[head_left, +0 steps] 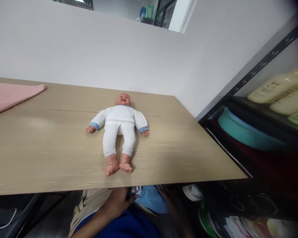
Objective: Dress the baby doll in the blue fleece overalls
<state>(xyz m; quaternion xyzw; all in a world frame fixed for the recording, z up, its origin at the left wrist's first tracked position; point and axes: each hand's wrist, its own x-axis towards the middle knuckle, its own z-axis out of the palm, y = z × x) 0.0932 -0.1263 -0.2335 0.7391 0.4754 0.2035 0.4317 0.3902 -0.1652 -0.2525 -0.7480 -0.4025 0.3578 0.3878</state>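
Blue cloth low over the lap, between left hand and right hand, with a gap from one to the other. Left thumb against the cloth, fingertips partly lost under the table edge: cannot tell if clamped. Right at the far side, dark and blurred: cannot tell whether gripping or loose. Looks, by judgement, like a step of handling the cloth in the lap. Calls next for a sure hold at both sides, then a draw back past the table edge before any lift. Up on the table, doll on its back in white, arms spread, feet toward the near edge, untouched. Farther left, pink cloth; off right, teal basin and bottles.
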